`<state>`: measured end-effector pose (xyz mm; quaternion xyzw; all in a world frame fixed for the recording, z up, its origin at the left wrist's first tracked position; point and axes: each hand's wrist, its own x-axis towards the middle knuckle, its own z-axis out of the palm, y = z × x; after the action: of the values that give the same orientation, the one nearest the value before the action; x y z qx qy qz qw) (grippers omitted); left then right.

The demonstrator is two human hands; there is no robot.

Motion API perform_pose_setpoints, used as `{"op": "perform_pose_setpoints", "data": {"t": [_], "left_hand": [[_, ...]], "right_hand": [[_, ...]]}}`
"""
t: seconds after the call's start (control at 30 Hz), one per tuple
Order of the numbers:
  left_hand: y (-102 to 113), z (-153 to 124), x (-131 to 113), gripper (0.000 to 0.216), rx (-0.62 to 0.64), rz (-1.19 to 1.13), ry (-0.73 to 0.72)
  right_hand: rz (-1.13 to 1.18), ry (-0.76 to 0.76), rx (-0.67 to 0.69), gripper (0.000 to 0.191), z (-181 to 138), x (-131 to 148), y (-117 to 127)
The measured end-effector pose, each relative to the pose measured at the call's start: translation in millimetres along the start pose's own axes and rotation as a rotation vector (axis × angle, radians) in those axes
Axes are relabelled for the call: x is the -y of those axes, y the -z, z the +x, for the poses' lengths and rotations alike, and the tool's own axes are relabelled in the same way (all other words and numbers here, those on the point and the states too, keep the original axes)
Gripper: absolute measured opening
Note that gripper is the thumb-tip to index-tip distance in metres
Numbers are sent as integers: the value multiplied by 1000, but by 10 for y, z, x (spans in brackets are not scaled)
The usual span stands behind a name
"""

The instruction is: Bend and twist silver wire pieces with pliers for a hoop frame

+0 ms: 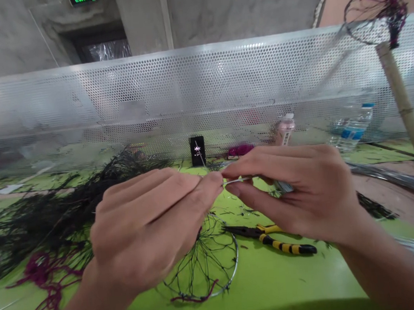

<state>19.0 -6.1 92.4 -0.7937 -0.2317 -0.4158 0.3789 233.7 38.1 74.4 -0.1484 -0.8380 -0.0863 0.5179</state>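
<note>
Between my two hands runs a thin silvery wire (235,181), held up above the green table. My left hand (155,221) pinches it with thumb and forefinger, the other fingers folded. From the right, my right hand (299,190) grips the same wire between thumb and fingertips, close to the left thumb. Beneath my hands lies a wire hoop (237,262) with a black net knotted to it and a short purple yarn at its near edge; my left hand hides part of it. Beside the hoop rest pliers (271,238) with yellow-and-black handles.
Black netting (63,199) is heaped at left, near tangled purple yarn (48,277). A phone (197,151) stands against the perforated metal divider (187,80). Behind my right hand are a pink bottle (284,130), a water bottle (357,126) and a bamboo pole (406,106) bearing a netted hoop. Coiled wire (398,178) lies right.
</note>
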Motion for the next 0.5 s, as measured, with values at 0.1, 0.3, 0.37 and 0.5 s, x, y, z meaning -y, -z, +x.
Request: {"op": "perform_pose_setpoints", "data": {"t": [0.1,0.3,0.37,0.5], "left_hand": [[-49,-13,-16,13,-35,6,-24],[-114,-81,-66,12,8,47,-13],[-112,-90,-67,11,42,40,-8],[-107,-56,-17,8,164,-54,34]], "right_hand": [[26,-55,30,9,11,35,9],[333,-310,342,18,60,-1,96],[460,-376,394,21,67,-32,109],[349,-329,342,14,56,-62,80]]}}
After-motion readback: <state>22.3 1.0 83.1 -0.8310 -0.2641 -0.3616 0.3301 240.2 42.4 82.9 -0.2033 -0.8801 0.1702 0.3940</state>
